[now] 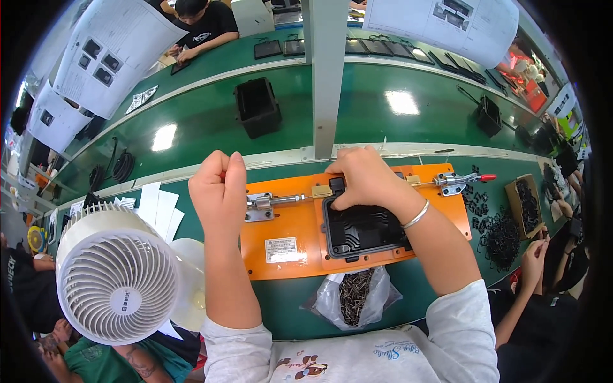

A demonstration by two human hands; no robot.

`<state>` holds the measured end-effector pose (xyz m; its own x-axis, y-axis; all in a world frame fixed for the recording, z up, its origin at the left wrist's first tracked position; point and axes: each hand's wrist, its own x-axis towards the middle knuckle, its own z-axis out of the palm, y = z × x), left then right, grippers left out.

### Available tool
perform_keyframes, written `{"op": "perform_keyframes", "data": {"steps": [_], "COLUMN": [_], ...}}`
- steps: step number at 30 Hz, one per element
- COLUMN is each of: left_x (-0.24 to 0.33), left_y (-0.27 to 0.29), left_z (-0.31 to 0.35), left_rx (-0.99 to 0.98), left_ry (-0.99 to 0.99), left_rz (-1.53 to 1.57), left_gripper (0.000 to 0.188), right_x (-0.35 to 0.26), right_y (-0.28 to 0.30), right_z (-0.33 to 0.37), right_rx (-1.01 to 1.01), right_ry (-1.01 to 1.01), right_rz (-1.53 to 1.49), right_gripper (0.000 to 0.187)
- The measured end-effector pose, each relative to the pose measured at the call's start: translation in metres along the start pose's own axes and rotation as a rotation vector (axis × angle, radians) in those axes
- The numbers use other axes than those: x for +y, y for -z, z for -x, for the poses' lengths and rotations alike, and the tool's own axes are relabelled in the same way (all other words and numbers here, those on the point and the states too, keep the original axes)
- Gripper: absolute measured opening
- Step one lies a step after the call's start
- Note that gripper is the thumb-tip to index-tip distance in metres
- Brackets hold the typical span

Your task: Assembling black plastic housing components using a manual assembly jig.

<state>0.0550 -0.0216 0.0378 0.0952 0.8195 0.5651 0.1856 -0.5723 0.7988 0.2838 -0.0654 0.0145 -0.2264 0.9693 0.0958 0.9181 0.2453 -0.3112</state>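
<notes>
The black case (pixel 361 231) lay beneath the right hand (pixel 363 177), which gripped its far edge, and rightward of the left hand (pixel 219 186), fisted, contents hidden.

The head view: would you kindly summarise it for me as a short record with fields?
left hand: closed fist beside the left clamp; contents hidden
right hand: bent over the black case's upper left corner
base: orange fixture under the black case
right clamp: red-tipped handle
front: plastic bag of screw-like pieces
left: white fan
right: cardboard box of black parts
</notes>
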Motion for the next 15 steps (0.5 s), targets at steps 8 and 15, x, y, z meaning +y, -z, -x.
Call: {"op": "perform_keyframes", "data": {"steps": [8,15], "left_x": [-0.015,-0.01], "left_y": [-0.043,-0.037], "left_z": [0.026,0.021], "left_rx": [-0.238,-0.148], "left_ry": [-0.35,-0.242], "left_rz": [-0.643,-0.445], "left_gripper": [0.018,0.023], "right_x": [-0.001,0.003], "right_y": [-0.003,0.001], "right_z": [-0.003,0.002], "right_rx": [0.014,0.036], "right_ry": [0.04,0.048], "right_rz": [0.026,-0.015], "right_gripper": [0.056,0.055]}}
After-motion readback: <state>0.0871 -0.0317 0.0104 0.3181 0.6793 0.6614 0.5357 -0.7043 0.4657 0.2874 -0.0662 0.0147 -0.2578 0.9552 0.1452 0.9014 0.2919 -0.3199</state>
